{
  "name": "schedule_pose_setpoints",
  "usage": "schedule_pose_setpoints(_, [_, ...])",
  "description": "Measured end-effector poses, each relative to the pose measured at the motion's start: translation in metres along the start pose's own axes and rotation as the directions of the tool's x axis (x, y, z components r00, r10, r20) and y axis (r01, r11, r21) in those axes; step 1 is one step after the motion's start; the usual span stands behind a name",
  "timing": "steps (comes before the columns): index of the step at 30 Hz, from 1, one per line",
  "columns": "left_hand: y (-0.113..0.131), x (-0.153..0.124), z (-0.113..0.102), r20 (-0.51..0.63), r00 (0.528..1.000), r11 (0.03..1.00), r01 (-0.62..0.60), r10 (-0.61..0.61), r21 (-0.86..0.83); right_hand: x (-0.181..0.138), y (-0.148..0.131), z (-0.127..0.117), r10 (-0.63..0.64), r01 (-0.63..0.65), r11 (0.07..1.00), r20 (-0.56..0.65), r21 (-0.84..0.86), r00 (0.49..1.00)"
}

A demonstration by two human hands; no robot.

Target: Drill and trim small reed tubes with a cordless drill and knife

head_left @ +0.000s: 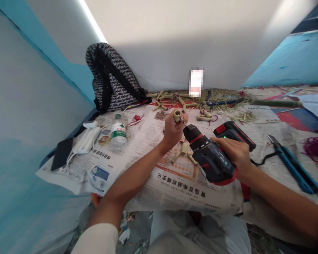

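My left hand point(172, 128) is closed around a short bamboo tube point(177, 115), its hollow end facing me. In my right hand point(234, 153) is a dark cordless drill point(212, 158) with red trim, gripped by its handle. The thin drill bit point(184, 122) points at the side of the tube; whether it has entered the wall I cannot tell. Below the drill chuck, small bamboo pieces point(184, 149) lie on the newspaper point(175, 183).
A water bottle point(118, 132), a white power strip point(88, 141) and a dark phone point(62, 154) are at left. A patterned backpack point(113, 81) leans on the wall. At right lie a blue utility knife point(294, 164) and purple string point(316, 147). Bamboo scraps point(168, 97) line the back.
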State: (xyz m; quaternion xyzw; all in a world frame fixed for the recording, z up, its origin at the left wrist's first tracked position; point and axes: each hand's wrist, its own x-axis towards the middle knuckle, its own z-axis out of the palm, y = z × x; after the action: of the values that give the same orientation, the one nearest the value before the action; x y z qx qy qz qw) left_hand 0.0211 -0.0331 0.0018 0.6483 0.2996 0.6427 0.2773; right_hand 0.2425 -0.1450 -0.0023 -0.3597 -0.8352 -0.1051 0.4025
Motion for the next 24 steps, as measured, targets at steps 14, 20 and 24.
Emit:
schedule_pose_setpoints(14, [-0.0014,-0.0016,0.0011,-0.042,0.999,0.999,0.009,-0.007,0.046,0.001,-0.0029,0.0011,0.026,-0.026,1.0,-0.001,0.013,1.0])
schedule_pose_setpoints(20, [-0.0006,-0.0017,0.0015,-0.034,0.999,0.999,-0.01,0.012,0.034,0.0018,-0.0018,-0.0004,0.005,-0.006,1.0,0.019,0.016,1.0])
schedule_pose_setpoints(24, [0.0003,-0.0014,0.0015,-0.039,0.999,0.999,-0.01,0.011,0.035,0.0029,-0.0025,-0.0015,0.01,-0.01,1.0,0.009,0.024,1.0])
